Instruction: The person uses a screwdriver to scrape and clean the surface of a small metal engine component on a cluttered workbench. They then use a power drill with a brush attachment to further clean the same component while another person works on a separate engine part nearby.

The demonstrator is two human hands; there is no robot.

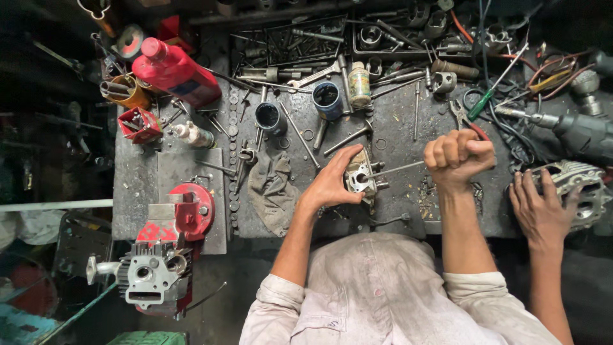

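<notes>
Down at six o'clock, a pale grey-white button-up shirt (383, 287), smudged and stained with workshop grime, small buttons running up its middle. Sleeves are rolled into thick cuffs at the elbows, at seven and five o'clock. Forearms bare from there up. The left hand (335, 182) and right hand (458, 156) are bare: no gloves, rings or watch showing.

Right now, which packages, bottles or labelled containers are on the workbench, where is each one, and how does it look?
Red plastic bottle: far left, lying tilted, red cap, blue and white label.
Small jar: far middle, upright, pale cap, greenish-yellow label.
Red open box: left edge, small, square.
Two dark cups: far middle, round, blue-black.
Small spray bottle: on its side beside the red box, pale.
No screens or signs visible.
</notes>
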